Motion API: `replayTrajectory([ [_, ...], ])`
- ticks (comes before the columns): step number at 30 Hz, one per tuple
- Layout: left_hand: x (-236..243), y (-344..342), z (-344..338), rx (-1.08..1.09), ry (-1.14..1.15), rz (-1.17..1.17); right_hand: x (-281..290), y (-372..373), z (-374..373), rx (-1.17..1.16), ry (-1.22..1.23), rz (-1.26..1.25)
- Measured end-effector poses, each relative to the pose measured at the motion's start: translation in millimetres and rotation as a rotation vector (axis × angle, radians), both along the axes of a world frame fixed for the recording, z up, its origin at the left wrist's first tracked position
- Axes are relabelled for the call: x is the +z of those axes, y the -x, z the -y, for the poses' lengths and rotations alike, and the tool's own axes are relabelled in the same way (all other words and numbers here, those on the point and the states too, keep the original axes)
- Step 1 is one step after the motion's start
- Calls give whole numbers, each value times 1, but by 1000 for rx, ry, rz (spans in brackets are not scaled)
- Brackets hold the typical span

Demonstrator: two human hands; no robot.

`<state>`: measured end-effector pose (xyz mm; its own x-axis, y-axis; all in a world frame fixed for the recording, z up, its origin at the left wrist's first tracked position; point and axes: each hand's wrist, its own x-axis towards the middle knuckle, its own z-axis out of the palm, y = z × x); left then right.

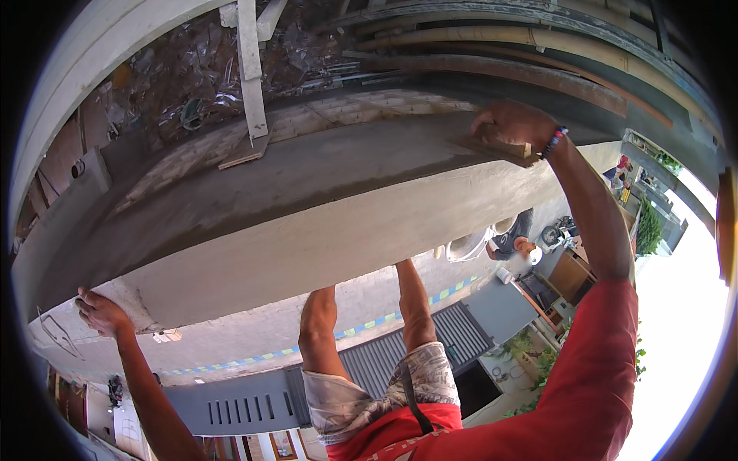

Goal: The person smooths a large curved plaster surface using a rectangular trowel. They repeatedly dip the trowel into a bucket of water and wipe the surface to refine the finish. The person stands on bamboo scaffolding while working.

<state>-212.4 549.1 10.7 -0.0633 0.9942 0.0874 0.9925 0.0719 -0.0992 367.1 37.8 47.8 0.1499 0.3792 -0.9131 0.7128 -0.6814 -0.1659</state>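
Observation:
A long ledge of dark, wet-looking plaster [307, 165] runs across in front of me, above a pale wall face [338, 238]. Near its right end my right hand [515, 129], with a beaded bracelet on the wrist, is closed round a wooden float [492, 147] that lies against the dark surface. At the lower left, my left hand [104, 313] grips the ledge's edge, its fingers bent over the corner; part of the fingers is hard to make out. A rough, lighter strip [369, 107] borders the plaster on the far side.
A wooden post [250, 77] stands over a small board [244, 154] on the ledge. Beyond lie plastic scraps [200, 69] and bamboo poles [492, 34]. Below are white buckets [467, 246], a person [516, 237], a motorcycle [553, 233] and a grey gate [231, 407].

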Motion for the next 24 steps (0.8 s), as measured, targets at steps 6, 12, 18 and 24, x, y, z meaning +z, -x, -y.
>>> replayTrajectory([
  [6,-11,6,-14,-10,0,-7,-32,-51,19,-62,64,76],
  [12,-7,2,-5,2,3,26,41,-18,-8,-66,-18,19],
  [18,-17,14,-22,-39,16,4,-53,-55,62,38,125,34],
  [24,-6,13,-12,-13,38,4,22,-43,-19,-121,-36,-27],
])
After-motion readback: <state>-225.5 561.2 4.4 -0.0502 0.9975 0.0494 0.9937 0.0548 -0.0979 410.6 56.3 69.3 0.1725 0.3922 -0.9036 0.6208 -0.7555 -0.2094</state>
